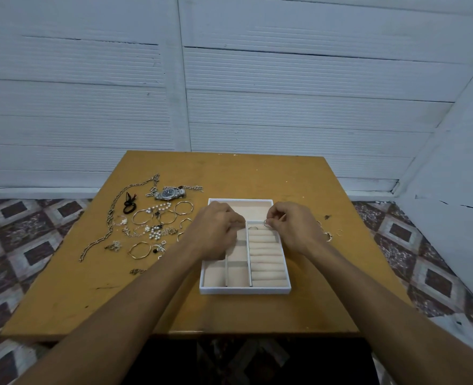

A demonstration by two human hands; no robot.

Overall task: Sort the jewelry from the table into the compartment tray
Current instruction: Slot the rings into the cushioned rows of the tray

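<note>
A white compartment tray (pixel 245 289) with a cream lining sits mid-table, with ring rolls down its right side. One silver ring (pixel 253 228) stands in the top roll slot. My right hand (pixel 293 226) pinches a small ring (pixel 266 223) over the top of the ring rolls. My left hand (pixel 215 232) rests on the tray's left compartments with curled fingers; I cannot see anything in it. Loose jewelry lies to the left: a watch (pixel 170 193), a long chain (pixel 110 220), several bangles (pixel 142 216) and pearl pieces (pixel 154 233).
A black hair tie (pixel 129 206) lies among the jewelry at the left. A few small rings (pixel 328 236) lie on the wooden table (pixel 257 173) right of the tray. White panelled walls stand behind and to the right; patterned tiled floor surrounds the table.
</note>
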